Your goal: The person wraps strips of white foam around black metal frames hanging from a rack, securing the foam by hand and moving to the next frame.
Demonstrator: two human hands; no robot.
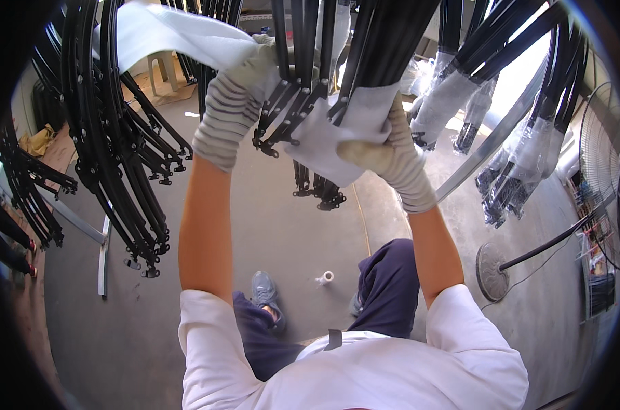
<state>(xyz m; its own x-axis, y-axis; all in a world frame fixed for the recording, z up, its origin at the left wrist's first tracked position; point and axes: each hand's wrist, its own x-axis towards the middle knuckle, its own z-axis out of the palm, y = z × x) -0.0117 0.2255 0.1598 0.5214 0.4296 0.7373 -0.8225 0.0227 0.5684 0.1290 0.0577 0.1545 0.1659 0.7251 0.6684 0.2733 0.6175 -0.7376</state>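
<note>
Both my hands wear pale knitted gloves with grey stripes. My right hand is closed on a white foam sheet, its thumb in front. That sheet wraps partly round a hanging bundle of black metal bars. Farther left and higher, my left hand is raised beside other black bars with jointed ends. A long white foam strip runs from the upper left to this hand. Its fingers are partly hidden behind the strip and bars, so their grip cannot be made out.
More black jointed bars hang at left. On the right, several bundles have clear plastic-wrapped ends. A fan stands at far right, its round base on the floor. A small white roll lies near my feet.
</note>
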